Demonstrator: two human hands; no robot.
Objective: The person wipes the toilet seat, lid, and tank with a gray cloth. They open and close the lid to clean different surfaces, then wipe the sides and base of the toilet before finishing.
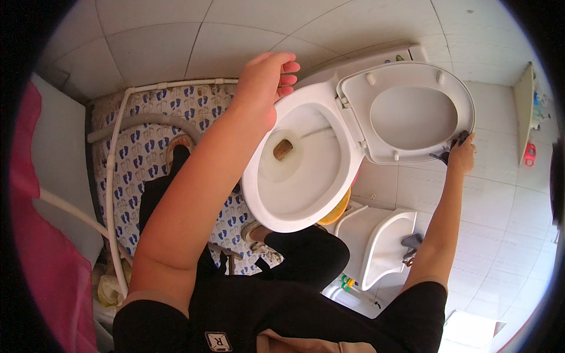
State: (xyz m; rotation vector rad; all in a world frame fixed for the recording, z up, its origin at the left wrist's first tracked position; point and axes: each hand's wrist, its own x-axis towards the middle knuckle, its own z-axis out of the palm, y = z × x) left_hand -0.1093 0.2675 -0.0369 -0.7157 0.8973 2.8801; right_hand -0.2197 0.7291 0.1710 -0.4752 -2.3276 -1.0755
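Observation:
My right hand (461, 155) grips a dark cloth (446, 153) against the lower outer corner of the raised toilet seat (412, 75). The seat and the lid (412, 117) behind it stand up together. My left hand (269, 84) is above the left rim of the white toilet bowl (304, 163), its fingers loosely curled and apart, with nothing seen in it. Part of the palm is turned away. Brownish water or staining shows in the bowl's drain.
The cistern (366, 59) stands against the tiled wall. White pipes (110, 176) and a grey hose (145, 120) run along the footprint-patterned floor at left. A yellow basin (337, 209) and a white corner shelf (375, 247) are at lower right; a wall shelf (523, 112) holds bottles. A pink curtain (44, 247) hangs at left.

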